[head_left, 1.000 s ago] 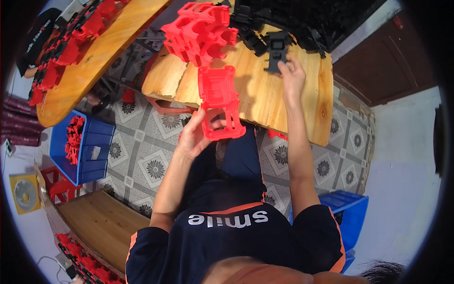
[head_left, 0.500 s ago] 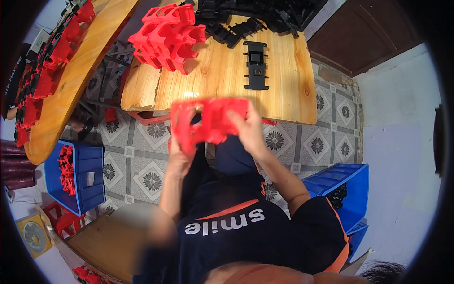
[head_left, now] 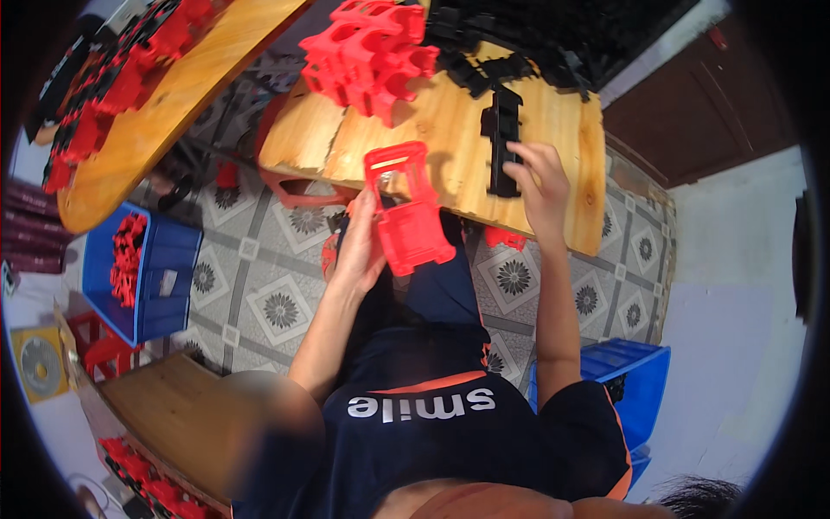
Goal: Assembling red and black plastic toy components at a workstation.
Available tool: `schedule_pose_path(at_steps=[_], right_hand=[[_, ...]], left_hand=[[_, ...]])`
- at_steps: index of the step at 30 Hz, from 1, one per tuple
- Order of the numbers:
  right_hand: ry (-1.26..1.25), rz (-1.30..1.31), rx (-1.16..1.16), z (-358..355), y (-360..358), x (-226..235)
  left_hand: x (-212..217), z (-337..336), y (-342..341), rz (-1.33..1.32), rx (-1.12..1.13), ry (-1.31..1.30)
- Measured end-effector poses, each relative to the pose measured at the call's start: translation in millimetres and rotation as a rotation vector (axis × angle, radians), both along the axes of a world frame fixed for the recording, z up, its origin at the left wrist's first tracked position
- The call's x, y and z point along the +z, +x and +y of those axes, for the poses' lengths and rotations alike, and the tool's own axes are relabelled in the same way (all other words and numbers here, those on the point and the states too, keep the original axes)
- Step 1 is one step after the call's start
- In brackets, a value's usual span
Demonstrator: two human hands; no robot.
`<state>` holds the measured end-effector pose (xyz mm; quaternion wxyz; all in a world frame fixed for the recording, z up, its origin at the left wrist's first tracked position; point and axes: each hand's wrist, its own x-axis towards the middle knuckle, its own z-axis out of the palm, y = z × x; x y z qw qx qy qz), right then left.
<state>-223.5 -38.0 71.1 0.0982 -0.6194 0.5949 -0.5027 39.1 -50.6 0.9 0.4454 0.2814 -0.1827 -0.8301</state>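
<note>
My left hand (head_left: 367,249) is closed on the lower left edge of a red plastic frame (head_left: 413,232), held up in front of the table's near edge. The frame has a large rectangular opening in its upper half and a more solid lower half. To the right, my right hand (head_left: 543,177) has its fingers bent at the right edge of a long black plastic part (head_left: 501,143). That part is tipped partly onto its side over the wooden table (head_left: 450,183). My thumb is hard to make out there.
Stacked red frames (head_left: 367,65) stand at the table's back left, with a heap of black parts (head_left: 536,39) behind. A second wooden table (head_left: 164,117) at the left carries red and black pieces. Blue bins stand at the left (head_left: 169,277) and right (head_left: 635,381).
My right hand has let go of the red frame and reached to the black part, which has tipped from lying flat. The left hand keeps the frame, now turned more upright.
</note>
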Motion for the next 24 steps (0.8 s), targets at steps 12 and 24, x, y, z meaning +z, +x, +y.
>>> schedule_pose_path(at_steps=[12, 24], right_hand=[[-0.121, 0.384, 0.256, 56, 95, 19], [-0.189, 0.32, 0.164, 31, 92, 3]], left_hand=[[24, 11, -5, -0.045, 0.06, -0.156], [38, 15, -3, -0.227, -0.023, -0.341]])
